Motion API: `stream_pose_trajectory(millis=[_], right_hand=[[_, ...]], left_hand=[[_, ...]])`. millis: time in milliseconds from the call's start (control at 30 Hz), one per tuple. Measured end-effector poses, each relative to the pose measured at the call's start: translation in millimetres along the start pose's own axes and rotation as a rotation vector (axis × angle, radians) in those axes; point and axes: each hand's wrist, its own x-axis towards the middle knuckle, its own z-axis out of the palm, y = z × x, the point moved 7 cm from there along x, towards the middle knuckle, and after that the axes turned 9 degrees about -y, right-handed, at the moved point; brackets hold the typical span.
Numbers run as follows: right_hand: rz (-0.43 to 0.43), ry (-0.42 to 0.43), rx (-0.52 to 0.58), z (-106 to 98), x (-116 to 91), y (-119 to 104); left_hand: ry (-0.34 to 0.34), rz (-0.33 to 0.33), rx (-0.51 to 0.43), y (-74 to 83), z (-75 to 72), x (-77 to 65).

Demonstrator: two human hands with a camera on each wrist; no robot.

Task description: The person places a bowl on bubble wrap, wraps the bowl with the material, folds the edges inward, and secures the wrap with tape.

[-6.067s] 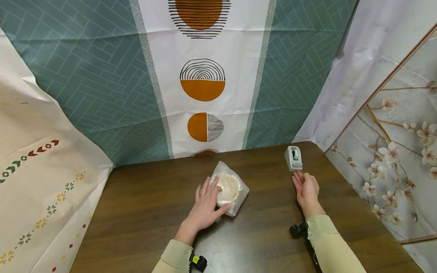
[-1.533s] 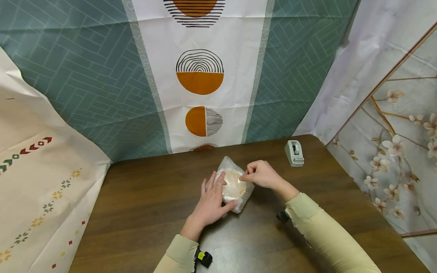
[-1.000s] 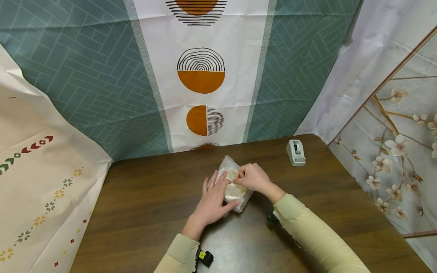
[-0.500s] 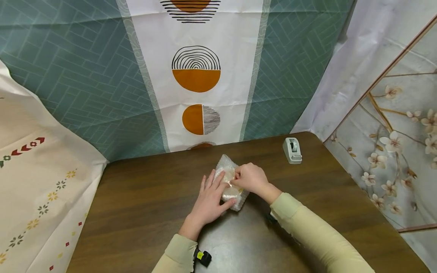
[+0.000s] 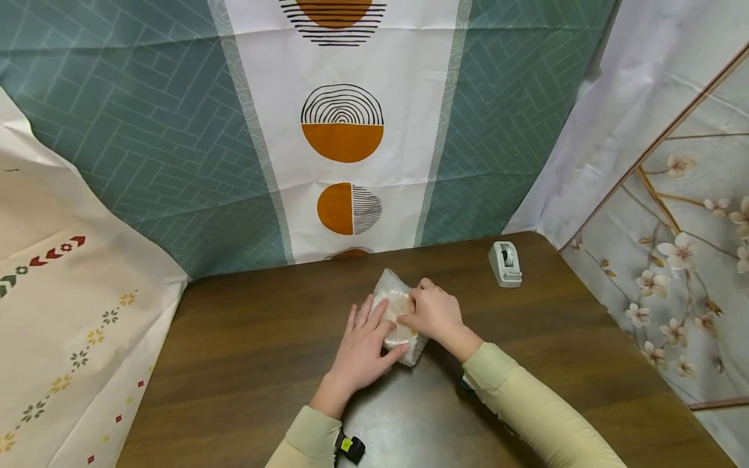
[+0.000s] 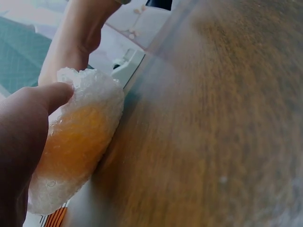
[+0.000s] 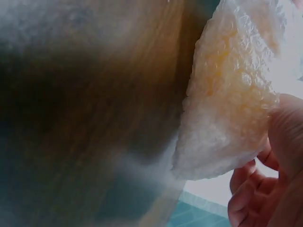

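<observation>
A bubble-wrapped package (image 5: pixel 387 284) lies on the brown table, with a round yellowish-orange thing showing blurrily through the wrap (image 6: pixel 78 137). My left hand (image 5: pixel 364 351) rests on its left side with fingers spread, the thumb along the near edge. Across from it, my right hand (image 5: pixel 435 314) has curled fingers, its thumb and fingertips against the top of the wrap. In the right wrist view the right thumb (image 7: pixel 289 127) touches the wrap while the other fingers bend beside it. Any tape strip under that hand cannot be made out.
A white tape dispenser (image 5: pixel 505 264) stands near the far right corner of the wooden table (image 5: pixel 246 351). Behind the table hangs a green and white patterned cloth (image 5: pixel 345 195). Printed sheets hang at the left and right sides.
My right hand has come from beside the tape dispenser to the package, pinching a small shiny piece on the way. Its fingers now sit lower on the wrap. My left hand stays on the package.
</observation>
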Motion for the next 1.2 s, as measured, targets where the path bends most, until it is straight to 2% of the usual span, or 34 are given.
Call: stream_pose_trajectory(millis=[233,333,633,967,1200], right_hand=[[0.013,0.020,-0.204,-5,2,-5],[0.015,0.025,-0.238,-7,1,-5],[0.047,0.014,-0.237,-11,-1,-3],[0.096,-0.076,-0.154,-6,4,4],[0.101,-0.089,-0.121,-2,7,5]], left_hand=[[0.003,-0.004,0.019,1.3,-0.9,2.8],[0.007,-0.004,0.020,2.3,-0.1,2.1],[0.014,0.001,0.020,3.6,1.3,1.8],[0.016,-0.003,0.015,4.1,1.4,1.4],[0.019,-0.004,0.022,3.1,1.7,0.3]])
